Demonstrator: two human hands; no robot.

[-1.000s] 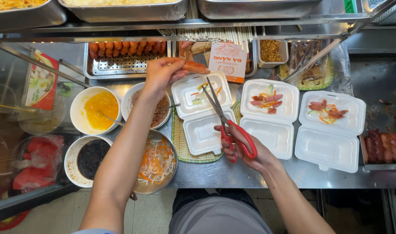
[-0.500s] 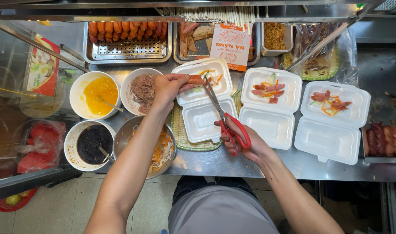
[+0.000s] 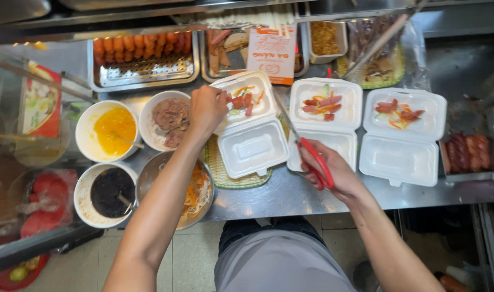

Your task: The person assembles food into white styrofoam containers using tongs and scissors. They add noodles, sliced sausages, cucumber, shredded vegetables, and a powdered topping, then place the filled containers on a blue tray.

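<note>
The right hand's (image 3: 333,173) grip is closed through the red handles of the scissors (image 3: 307,151), whose long axis slants up-left, blades pointing toward the leftmost of 3 open foam boxes (image 3: 252,148) on the counter (image 3: 295,197). The left hand (image 3: 208,108) pinches sausage pieces (image 3: 241,101) over that box's filled half.

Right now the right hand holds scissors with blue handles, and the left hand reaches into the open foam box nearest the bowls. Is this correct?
Not quite: the handles of the scissors are red, not blue, as the head view shows. The rest stands: the right hand holds them, and the left hand reaches into the open foam box nearest the bowls.
</note>
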